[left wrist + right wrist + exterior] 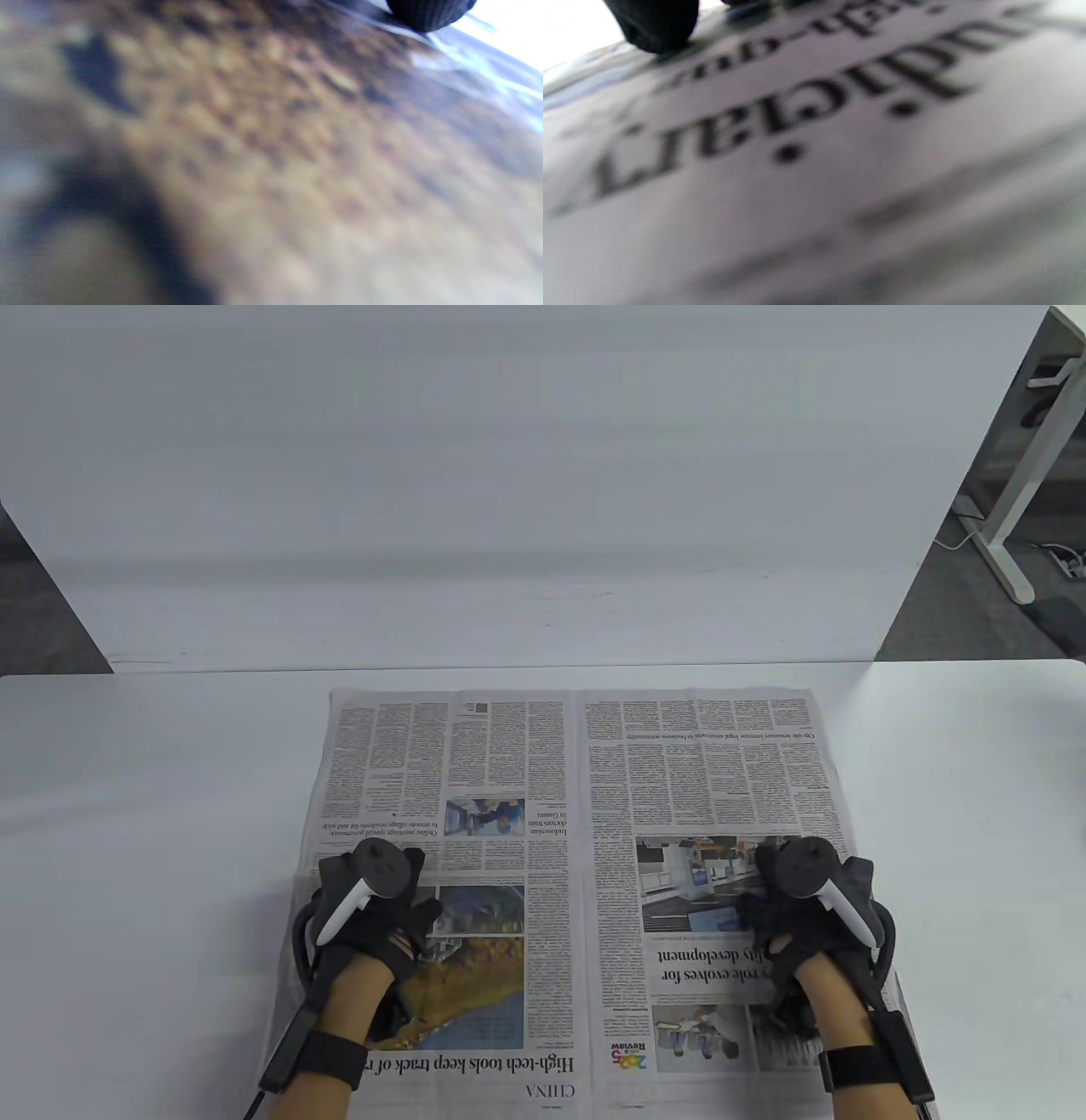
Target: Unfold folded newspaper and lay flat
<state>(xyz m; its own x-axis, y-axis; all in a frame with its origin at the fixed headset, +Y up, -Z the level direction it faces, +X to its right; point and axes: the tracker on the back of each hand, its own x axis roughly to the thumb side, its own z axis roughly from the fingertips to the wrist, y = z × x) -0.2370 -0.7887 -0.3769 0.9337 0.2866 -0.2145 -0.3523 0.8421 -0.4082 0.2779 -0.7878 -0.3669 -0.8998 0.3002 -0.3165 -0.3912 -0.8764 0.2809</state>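
Note:
The newspaper [577, 814] lies opened out as a two-page spread on the white table [136, 831], its near edge at the table's front. My left hand [373, 920] rests palm down on the left page over a colour landscape photo. My right hand [806, 925] rests palm down on the right page over a headline. Neither hand grips anything. The left wrist view shows the blurred photo [271, 169] close up and one gloved fingertip [428, 15] on the paper. The right wrist view shows large headline print [814, 127] and one fingertip [655, 25] touching the page.
A white board [509, 475] stands upright behind the table. A desk's white leg [1018, 475] and cables stand on the floor at the far right. Bare table top lies left and right of the paper.

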